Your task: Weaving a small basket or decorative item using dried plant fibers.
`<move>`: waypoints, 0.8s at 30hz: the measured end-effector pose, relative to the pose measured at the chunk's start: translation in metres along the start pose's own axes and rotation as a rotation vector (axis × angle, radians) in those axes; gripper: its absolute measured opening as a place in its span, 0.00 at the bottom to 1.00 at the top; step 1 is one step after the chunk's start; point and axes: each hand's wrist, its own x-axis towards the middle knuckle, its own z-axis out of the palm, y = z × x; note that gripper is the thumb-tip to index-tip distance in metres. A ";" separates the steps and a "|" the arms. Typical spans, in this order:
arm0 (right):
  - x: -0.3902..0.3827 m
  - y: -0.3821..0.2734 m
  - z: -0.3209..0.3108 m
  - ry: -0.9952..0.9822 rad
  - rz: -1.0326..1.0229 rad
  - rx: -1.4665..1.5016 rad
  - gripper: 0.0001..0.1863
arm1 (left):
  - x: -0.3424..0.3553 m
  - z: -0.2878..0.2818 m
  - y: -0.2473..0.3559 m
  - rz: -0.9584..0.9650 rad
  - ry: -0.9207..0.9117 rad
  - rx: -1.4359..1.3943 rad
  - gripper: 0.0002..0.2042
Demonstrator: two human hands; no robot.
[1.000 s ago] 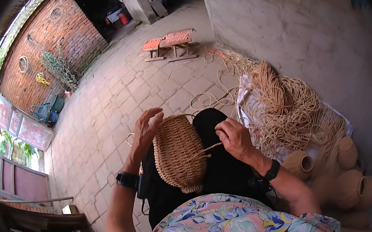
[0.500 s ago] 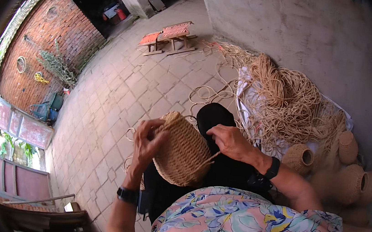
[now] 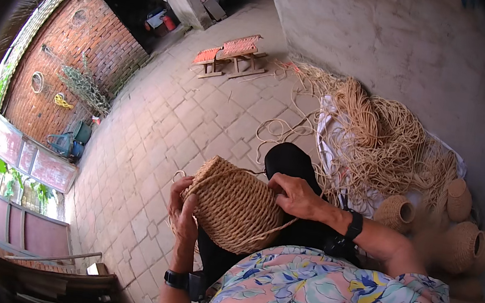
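Note:
A tan woven rope basket (image 3: 236, 207) lies tilted on my dark-trousered lap. My left hand (image 3: 185, 208) is closed around its left end, thumb on the near side and fingers over the far edge. At the basket's right end, my right hand (image 3: 297, 197) has its fingers curled together against the edge; whatever sits between the fingertips is hidden. A loose strand of cord (image 3: 281, 228) crosses the lower right of the weave, below the right hand. Another thin strand runs along the top edge toward the right fingers.
Right of my knee, a big heap of tan rope (image 3: 388, 129) lies on a white sheet (image 3: 325, 131) by the grey wall (image 3: 387, 36). Several finished-looking woven pots (image 3: 395, 212) sit beside it. Two low stools with red woven seats (image 3: 239, 46) stand farther off on the paved floor (image 3: 154, 141).
The basket has turned, its left end now higher and nearer my left palm. My left hand has settled around that end. My right hand has come in against the basket's right edge.

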 end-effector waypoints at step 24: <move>-0.002 0.022 -0.013 -0.002 0.348 0.304 0.16 | 0.070 0.037 -0.063 -0.226 -0.111 -0.163 0.18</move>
